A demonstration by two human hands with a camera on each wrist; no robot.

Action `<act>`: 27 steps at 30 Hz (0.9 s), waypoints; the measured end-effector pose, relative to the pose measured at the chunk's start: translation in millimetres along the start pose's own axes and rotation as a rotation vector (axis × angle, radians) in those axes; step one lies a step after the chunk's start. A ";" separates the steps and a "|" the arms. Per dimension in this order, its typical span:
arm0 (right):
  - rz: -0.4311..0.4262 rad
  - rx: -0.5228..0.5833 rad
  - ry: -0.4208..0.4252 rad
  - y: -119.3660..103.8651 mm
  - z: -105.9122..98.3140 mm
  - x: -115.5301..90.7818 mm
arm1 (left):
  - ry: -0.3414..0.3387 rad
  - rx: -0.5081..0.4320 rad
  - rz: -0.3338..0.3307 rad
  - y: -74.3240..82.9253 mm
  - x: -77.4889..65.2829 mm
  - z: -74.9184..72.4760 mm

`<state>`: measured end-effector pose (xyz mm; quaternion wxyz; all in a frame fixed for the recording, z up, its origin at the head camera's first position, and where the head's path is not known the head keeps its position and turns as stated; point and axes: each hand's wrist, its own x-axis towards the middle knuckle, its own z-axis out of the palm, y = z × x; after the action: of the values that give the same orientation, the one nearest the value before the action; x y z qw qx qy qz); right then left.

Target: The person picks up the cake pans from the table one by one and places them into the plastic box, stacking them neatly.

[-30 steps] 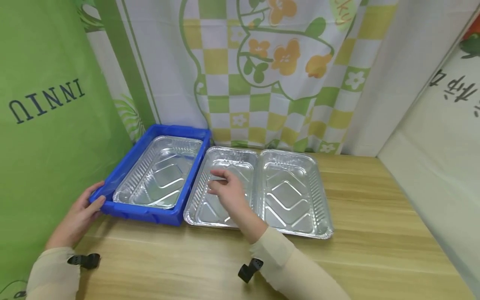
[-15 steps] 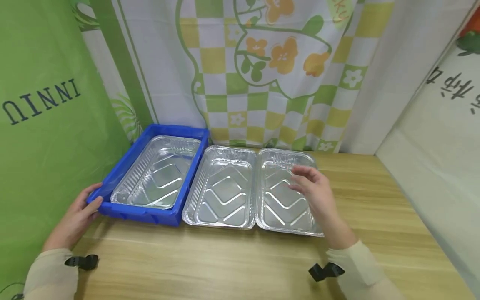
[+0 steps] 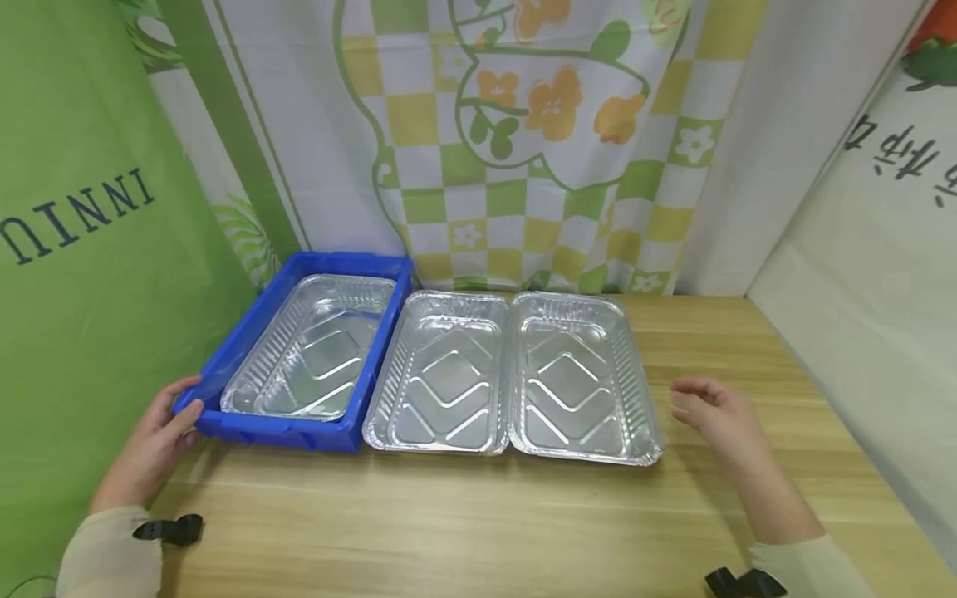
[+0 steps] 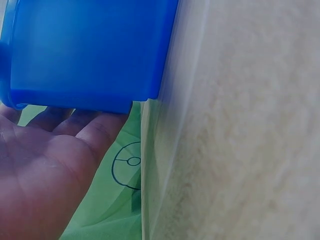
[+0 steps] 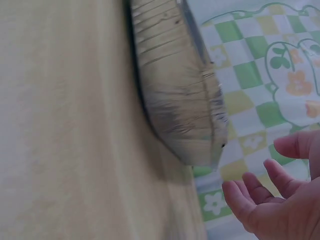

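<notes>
Beside left hand [image 3: 153,444], fingers pressing blue bin [image 3: 247,365] corner; right hand [image 3: 718,415] relaxed, empty, near foil tray [image 3: 579,378]. Risk: careless grab crumples thin rim.

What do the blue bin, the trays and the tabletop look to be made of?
Blue bin: likely moulded plastic, uniform colour, smooth semi-gloss walls.
Trays: thin aluminium foil by the look, shiny, with ribbed sides and an embossed base.
Tabletop: pale wood grain, matte; solid wood or laminate, I cannot tell which.

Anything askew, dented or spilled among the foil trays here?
Nothing stands out. One foil tray sits in the blue bin; two more lie side by side on the table, all empty and undamaged.
</notes>
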<state>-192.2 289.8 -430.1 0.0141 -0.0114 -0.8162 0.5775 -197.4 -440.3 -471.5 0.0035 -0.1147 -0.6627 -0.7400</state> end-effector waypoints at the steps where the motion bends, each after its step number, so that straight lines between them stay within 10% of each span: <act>1: 0.019 -0.024 -0.026 2.7 -0.7 -2.8 | 0.002 -0.005 0.005 -0.5 -0.4 0.3; 14: 0.024 -0.086 -0.202 25.6 6.6 -18.0 | 0.004 -0.075 0.078 -4.2 -0.2 1.7; 27: 0.013 0.017 -0.198 33.0 19.5 -12.9 | 0.017 -0.081 0.059 -4.7 1.1 0.2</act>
<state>-179.9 281.9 -467.8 -0.0704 0.0406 -0.8084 0.5830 -199.1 -439.4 -476.0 0.0262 -0.1280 -0.6286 -0.7667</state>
